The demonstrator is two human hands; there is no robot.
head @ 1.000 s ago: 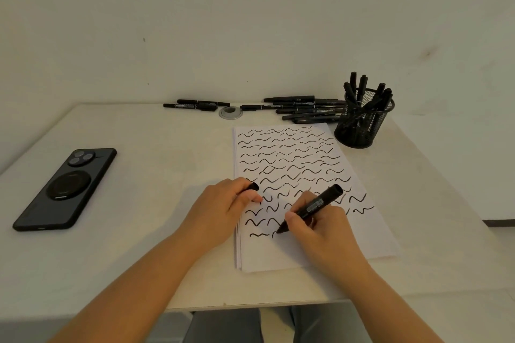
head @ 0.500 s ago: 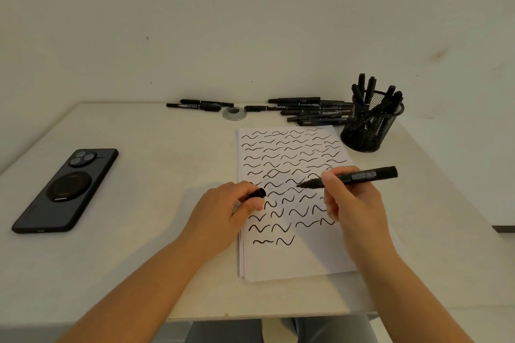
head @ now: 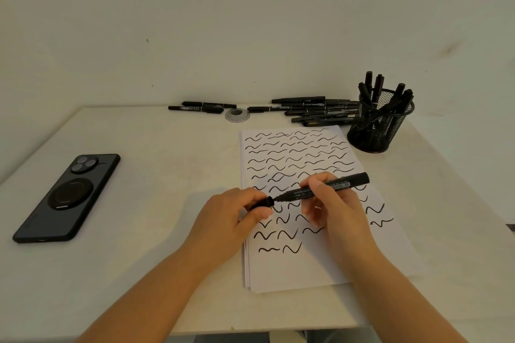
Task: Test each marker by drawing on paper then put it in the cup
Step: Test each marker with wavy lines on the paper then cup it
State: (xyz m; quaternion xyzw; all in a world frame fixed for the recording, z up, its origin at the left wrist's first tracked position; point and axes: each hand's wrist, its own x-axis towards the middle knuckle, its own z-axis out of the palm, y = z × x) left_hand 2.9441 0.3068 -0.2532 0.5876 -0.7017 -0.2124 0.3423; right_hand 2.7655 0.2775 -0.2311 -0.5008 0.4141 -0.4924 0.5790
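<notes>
My right hand (head: 333, 206) grips a black marker (head: 345, 183) held level above the paper (head: 301, 270), its tip pointing left. My left hand (head: 231, 214) pinches the marker's black cap (head: 263, 202), whose open end sits right at the marker's tip. The white paper is covered with several rows of black squiggles. A black mesh cup (head: 374, 131) at the back right holds several black markers. More black markers (head: 312, 110) lie in a pile along the wall, and two others (head: 200, 107) lie further left.
A black phone (head: 68, 198) lies face down on the left of the white table (head: 156, 181). A small grey ring-shaped disc (head: 237, 115) sits at the back between the marker groups. The wall runs directly behind the table.
My right hand lifted the marker off the paper after drawing a squiggle, turned it level and brought its tip to the cap in my left hand.
</notes>
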